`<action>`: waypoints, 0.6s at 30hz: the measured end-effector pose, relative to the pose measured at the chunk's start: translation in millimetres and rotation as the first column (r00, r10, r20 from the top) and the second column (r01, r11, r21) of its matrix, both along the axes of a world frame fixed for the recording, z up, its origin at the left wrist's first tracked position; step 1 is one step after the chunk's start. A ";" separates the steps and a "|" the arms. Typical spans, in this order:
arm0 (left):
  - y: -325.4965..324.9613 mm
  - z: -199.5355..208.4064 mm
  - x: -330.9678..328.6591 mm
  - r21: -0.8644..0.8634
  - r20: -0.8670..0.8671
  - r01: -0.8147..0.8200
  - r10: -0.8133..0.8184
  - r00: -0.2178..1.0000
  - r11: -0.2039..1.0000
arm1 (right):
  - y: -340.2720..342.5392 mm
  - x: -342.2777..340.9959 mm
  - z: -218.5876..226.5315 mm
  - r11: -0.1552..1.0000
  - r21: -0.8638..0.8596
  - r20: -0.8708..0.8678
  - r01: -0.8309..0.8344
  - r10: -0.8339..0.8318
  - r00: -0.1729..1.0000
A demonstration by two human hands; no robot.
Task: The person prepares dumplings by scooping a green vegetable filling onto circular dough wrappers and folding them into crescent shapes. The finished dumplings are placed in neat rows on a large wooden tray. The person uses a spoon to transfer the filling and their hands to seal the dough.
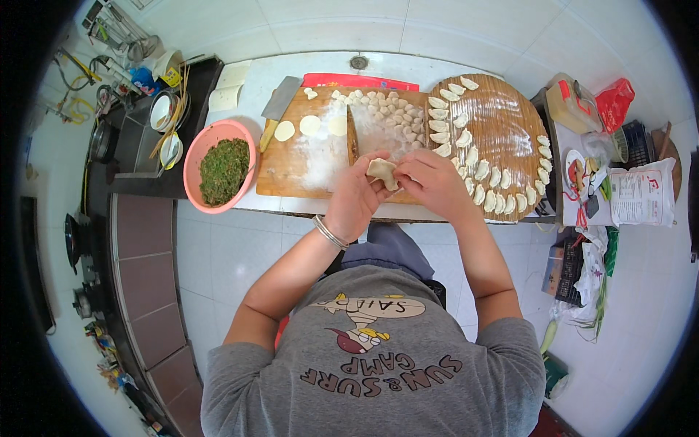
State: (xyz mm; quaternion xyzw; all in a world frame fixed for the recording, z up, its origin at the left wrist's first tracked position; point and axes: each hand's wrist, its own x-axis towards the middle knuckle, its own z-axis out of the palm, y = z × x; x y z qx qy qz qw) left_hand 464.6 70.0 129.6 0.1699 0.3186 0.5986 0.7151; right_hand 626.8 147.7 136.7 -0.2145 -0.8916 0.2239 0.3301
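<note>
My left hand [354, 195] cups a dumpling [381, 172] whose pale wrapper is folded over, at the front edge of the wooden cutting board [291, 178]. From the right, the fingers of my right hand [437, 183] pinch the wrapper's edge. What is inside the wrapper is hidden. Beyond my hands, flour [320, 162] and many small dough pieces [400, 109] cover part of the board. Flat round wrappers [284, 131] lie at its left. A pink bowl [191, 164] of chopped green filling [224, 171] stands left of the board, with a utensil handle at its right rim.
A cleaver [282, 98] lies across the board's left end. Rows of shaped dumplings [439, 125] line a round wooden board [510, 124] at the right. Farther right are a lidded container [571, 105] and a white sack [642, 193]. A sink [138, 142] with bowls is at far left.
</note>
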 end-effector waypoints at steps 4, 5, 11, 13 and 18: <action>0.3 -8.3 0.9 0.025 -0.029 -0.010 0.011 1.000 1.000 | -6.6 -4.5 -1.2 0.993 -0.019 0.122 0.112 -0.109 0.987; 0.8 -9.2 0.5 0.022 -0.031 -0.014 0.015 0.999 1.000 | -8.1 -5.2 0.9 0.992 0.003 0.137 0.124 -0.123 0.983; 3.7 4.0 -8.6 -0.013 -0.077 0.078 -0.078 0.994 0.997 | -0.6 -0.1 21.8 0.999 -0.041 0.042 0.016 -0.015 0.999; 2.8 1.9 -8.1 0.006 -0.055 0.082 -0.082 0.995 0.997 | 3.9 0.8 21.3 0.998 0.031 0.037 -0.052 0.051 0.998; 2.3 2.4 -7.1 0.019 -0.042 0.099 -0.098 0.994 0.995 | 8.4 -0.1 13.1 0.992 0.063 0.038 -0.108 0.106 0.994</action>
